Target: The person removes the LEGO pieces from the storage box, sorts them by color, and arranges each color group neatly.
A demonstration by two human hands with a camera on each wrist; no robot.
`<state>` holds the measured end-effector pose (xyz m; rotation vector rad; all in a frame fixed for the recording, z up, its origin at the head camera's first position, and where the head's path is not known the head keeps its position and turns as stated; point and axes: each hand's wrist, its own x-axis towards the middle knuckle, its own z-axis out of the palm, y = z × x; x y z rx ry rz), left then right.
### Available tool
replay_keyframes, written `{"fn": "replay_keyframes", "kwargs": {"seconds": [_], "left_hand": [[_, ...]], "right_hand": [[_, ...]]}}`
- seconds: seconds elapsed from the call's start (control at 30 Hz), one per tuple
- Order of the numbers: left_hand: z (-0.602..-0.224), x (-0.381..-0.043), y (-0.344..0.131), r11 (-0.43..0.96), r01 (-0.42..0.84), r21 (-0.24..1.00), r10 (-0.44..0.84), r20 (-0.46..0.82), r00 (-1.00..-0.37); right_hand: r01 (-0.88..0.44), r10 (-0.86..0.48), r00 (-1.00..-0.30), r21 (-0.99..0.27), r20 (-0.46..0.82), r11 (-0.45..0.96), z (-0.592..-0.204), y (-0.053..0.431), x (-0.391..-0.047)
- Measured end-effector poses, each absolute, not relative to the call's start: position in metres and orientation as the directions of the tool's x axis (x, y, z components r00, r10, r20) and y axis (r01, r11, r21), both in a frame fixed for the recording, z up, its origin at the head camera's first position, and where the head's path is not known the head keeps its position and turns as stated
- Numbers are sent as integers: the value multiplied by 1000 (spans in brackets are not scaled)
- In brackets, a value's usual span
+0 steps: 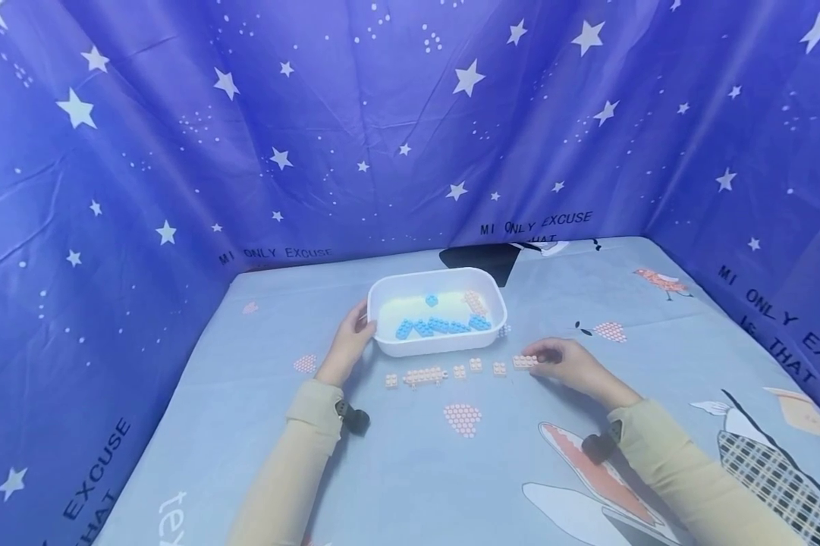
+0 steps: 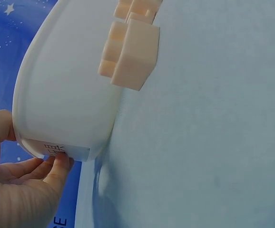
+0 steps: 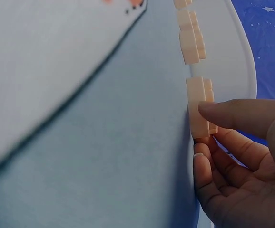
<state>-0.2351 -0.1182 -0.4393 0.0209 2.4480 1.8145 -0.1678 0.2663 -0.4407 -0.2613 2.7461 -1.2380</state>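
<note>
My left hand [image 1: 347, 343] holds the left end of a white plastic tub [image 1: 444, 347], thumb and fingers against its end; a small label shows there in the left wrist view. Several blue building bricks [image 1: 439, 325] lie along the tub's near inside wall, with peach ones [image 1: 475, 303] at its right. Between thumb and fingertips, my right hand [image 1: 573, 365] pinches a peach building brick [image 3: 195, 107], studs upward in the head view. Left of it a row of small peach bricks [image 1: 500, 369] stands before the tub, including a longer joined piece [image 1: 425, 376].
A pale blue printed cloth [image 1: 396, 470] covers the table. Blue star-patterned curtains [image 1: 382, 114] hang around its back and sides. Each wrist wears a small black camera, one on the left [image 1: 356, 419] and one on the right [image 1: 597, 447].
</note>
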Motion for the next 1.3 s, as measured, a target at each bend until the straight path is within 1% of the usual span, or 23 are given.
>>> {"fn": "replay_keyframes", "kwargs": {"seconds": [0.27, 0.57, 0.6, 0.73, 1.0, 1.3], "left_hand": [[-439, -234, -121, 266, -35, 963, 69, -56, -996], [-443, -235, -122, 270, -33, 962, 77, -56, -995], [-438, -232, -122, 268, -36, 963, 82, -60, -995], [-438, -232, -122, 259, -22, 966, 86, -46, -995], [-441, -235, -124, 261, -26, 965, 84, -49, -995], [-441, -236, -126, 250, -26, 968, 90, -50, -995]], "right_hand": [[-84, -201, -978, -753, -65, 652, -440, 266, -171], [-67, -197, -976, -744, -88, 664, -438, 264, -168], [-65, -195, -977, -745, -90, 664, -437, 264, -167], [-62, -189, -978, -742, -88, 667, -436, 263, -166], [-68, -182, -980, -736, -76, 674, -430, 260, -165], [-86, -115, -993, -730, 10, 678, -416, 255, -171]]}}
